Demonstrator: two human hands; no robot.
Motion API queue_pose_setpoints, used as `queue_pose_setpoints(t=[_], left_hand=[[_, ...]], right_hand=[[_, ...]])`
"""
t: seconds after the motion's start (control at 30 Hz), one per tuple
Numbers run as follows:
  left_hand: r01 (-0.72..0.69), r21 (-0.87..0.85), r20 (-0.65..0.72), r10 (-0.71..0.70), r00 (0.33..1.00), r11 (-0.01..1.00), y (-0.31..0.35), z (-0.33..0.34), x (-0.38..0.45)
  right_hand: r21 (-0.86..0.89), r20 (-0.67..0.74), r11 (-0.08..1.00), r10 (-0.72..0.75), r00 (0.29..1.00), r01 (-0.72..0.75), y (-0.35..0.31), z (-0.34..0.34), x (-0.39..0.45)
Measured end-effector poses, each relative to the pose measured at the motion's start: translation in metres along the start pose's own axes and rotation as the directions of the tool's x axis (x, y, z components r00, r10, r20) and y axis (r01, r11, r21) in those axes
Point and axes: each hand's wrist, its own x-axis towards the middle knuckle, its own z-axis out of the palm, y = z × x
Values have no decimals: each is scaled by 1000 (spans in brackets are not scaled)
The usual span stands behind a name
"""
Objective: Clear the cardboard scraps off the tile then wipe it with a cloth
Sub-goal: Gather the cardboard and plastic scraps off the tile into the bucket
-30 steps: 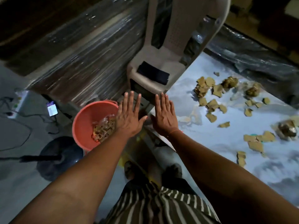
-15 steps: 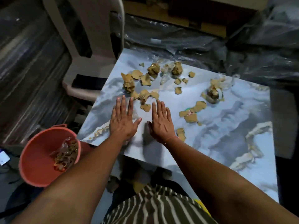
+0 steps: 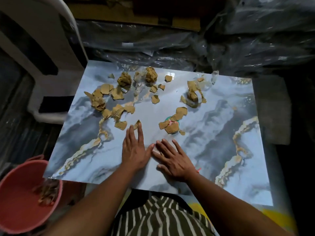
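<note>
A large blue-grey marbled tile (image 3: 213,142) with gold veins lies in front of me. Several torn brown cardboard scraps (image 3: 117,111) and crumpled wads (image 3: 150,74) are strewn over its far half, with another cluster (image 3: 172,124) near the middle. My left hand (image 3: 135,149) lies flat on the tile, fingers spread, its fingertips touching a small scrap (image 3: 136,125). My right hand (image 3: 173,159) rests flat beside it, palm down, holding nothing. No cloth is in view.
A pink plastic basin (image 3: 18,198) holding scraps sits low at the left, beside the tile's near corner. A pale plastic chair (image 3: 51,65) stands at the far left. Dark plastic sheeting (image 3: 238,40) covers things behind the tile.
The view has swung from the basin to the tile. Both hands moved onto the tile and now lie flat, the right one angled to the left.
</note>
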Motion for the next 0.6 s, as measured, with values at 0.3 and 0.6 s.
queue_pose_setpoints(t=[0.3, 0.6], left_hand=[[-216, -61, 311, 224, 924, 975, 42, 4, 69], [-178, -148, 110, 195, 975, 973, 81, -17, 88]], right_hand=[[-81, 37, 983, 170, 985, -166, 68, -7, 72], [149, -209, 967, 236, 949, -208, 124, -68, 85]])
